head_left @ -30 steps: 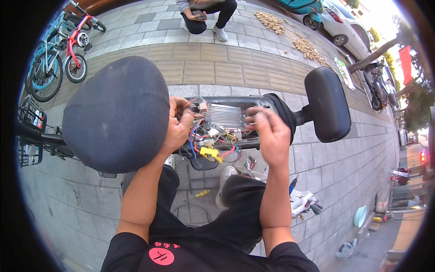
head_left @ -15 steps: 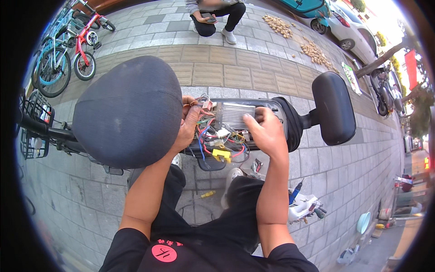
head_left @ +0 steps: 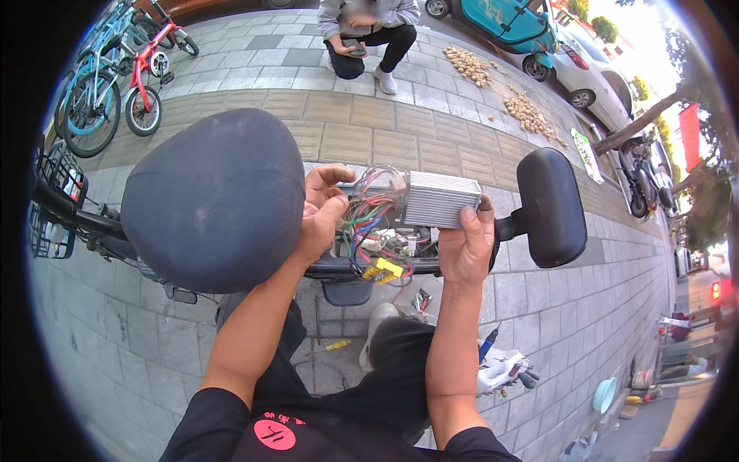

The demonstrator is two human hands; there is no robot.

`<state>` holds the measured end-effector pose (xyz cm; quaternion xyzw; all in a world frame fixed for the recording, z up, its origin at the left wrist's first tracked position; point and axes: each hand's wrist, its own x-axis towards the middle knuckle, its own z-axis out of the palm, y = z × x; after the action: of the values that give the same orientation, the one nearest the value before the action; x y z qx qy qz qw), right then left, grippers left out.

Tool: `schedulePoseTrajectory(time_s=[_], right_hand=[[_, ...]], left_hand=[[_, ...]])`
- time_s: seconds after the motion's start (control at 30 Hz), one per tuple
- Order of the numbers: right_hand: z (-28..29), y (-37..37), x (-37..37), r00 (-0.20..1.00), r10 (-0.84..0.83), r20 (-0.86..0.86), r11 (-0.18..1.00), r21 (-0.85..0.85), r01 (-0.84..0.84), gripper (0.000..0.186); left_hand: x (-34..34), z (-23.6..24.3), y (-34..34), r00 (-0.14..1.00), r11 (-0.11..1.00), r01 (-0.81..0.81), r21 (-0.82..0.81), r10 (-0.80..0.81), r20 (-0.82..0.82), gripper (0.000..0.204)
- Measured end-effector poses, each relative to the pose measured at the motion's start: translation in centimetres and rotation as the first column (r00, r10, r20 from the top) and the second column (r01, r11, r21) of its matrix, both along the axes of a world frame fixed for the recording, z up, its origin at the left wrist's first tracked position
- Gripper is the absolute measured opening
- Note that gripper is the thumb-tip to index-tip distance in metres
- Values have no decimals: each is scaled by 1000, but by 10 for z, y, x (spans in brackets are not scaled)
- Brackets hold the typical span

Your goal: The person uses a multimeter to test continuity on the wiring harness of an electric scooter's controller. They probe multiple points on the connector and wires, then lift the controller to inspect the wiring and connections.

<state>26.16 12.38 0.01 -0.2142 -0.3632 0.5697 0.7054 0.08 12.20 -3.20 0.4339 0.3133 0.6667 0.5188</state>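
A silver finned motor controller (head_left: 443,199) is raised above the long black frame of an electric scooter. My right hand (head_left: 468,246) grips its right end, thumb on the near face and fingers behind. Coloured wires (head_left: 371,206) run from the controller's left end down into the open compartment. Beside them is my left hand (head_left: 322,212), its thumb and forefinger apart and the thumb tip close to the wires; its other fingers are partly hidden. A yellow connector (head_left: 382,269) hangs at the compartment's near edge. White plugs (head_left: 377,243) lie among the wires.
The large dark saddle (head_left: 215,200) partly blocks the left side. A black backrest (head_left: 552,208) stands at the right. Below lie a yellow-handled tool (head_left: 337,346) and a white plastic part (head_left: 504,371). Across the paving a person (head_left: 369,38) crouches, holding a phone.
The controller has come up out of the compartment, its wires lifting with it. My right hand has shifted to its right end. My left thumb and forefinger have spread apart.
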Motion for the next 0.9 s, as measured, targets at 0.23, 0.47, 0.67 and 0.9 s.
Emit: schedulePoseTrajectory(time_s=[0.23,0.47,0.67,0.9], right_hand=[[-6,12,-2,996,47,-81,998,48,-44,39],[1,15,-14,999,-36,24,998,-42,37,41],[-4,22,-14,997,-71,-32,996,-54,69,40],[11,41,-8,991,-39,-128,998,-48,33,30]], left_hand=[[-2,20,11,980,967,199,-161,-194,44,40],[10,46,-2,969,975,211,-70,-218,-113,43],[1,17,18,998,971,-44,-233,52,30,29],[-2,25,15,906,984,157,-86,-109,409,40]])
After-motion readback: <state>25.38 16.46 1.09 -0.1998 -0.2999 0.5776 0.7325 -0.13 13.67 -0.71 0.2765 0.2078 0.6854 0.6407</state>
